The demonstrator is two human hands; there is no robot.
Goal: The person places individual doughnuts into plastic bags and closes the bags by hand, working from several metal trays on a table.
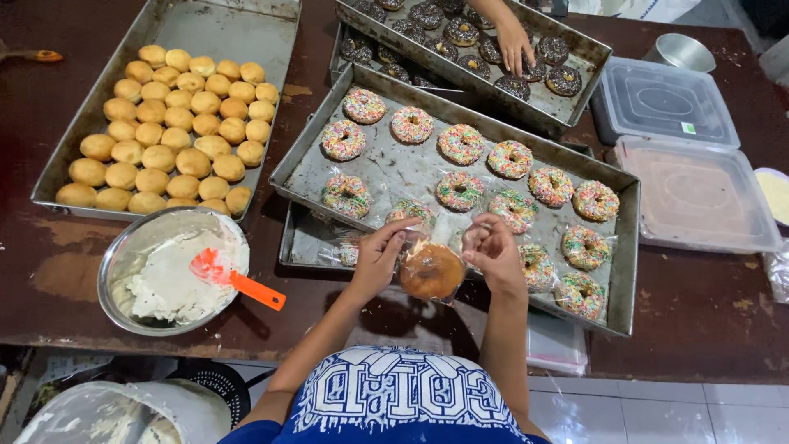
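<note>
The left hand (380, 256) and right hand (491, 247) pinch the mouth of a clear plastic bag (433, 247) containing one round golden-brown doughnut (431, 271), held above the near edge of the rectangular metal tray (394, 173). About twelve sprinkle-coated ring doughnuts (460, 144) remain unbagged on that tray; bagging appears barely begun.

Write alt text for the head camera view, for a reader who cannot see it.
Two bare hands, left hand and right hand, hold a doughnut in a clear plastic bag over a metal tray of sprinkled doughnuts. Left are a tray of plain buns and a bowl of white cream; another person's hand reaches chocolate doughnuts.
</note>
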